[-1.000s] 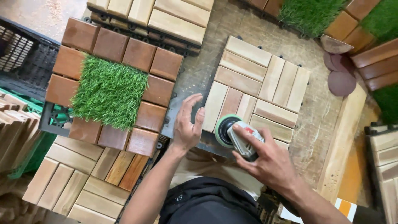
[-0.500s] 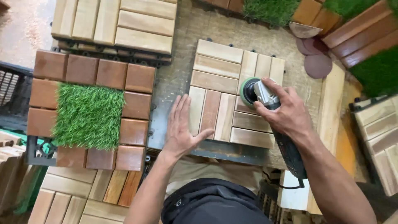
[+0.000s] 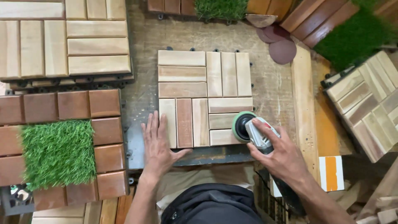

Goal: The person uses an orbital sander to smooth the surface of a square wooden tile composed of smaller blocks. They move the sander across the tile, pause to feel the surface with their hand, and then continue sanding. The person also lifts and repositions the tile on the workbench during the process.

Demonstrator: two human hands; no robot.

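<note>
Two hands: both on the job at one tile (image 3: 199,89), a pale slatted wooden square lying flat in the middle of the worn bench (image 3: 145,49).
Sander: the green-rimmed disc of the sander (image 3: 242,126) now sits at the tile's near right corner, half over the edge; half a second ago it was up by the far right slats, and a second ago at the near edge, so it has gone out and come back.
Right hand: the right hand (image 3: 277,155) is clamped round the grey sander body, fingers wrapped over the top, its dark handle running back under the wrist.
Left hand: the left hand (image 3: 159,143) lies flat and open, fingers together on the tile's near left corner and the bench beside it, thumb spread along the near edge; it has slid a little nearer that corner than before.
Meaning: my reading is that the right half is being worked in passes while the left hand pins the tile.
Around: grass tile (image 3: 58,149) with brown blocks at left, stacked pale tiles (image 3: 66,37) beyond it, spare sanding discs (image 3: 282,49) at the bench's far right.
</note>
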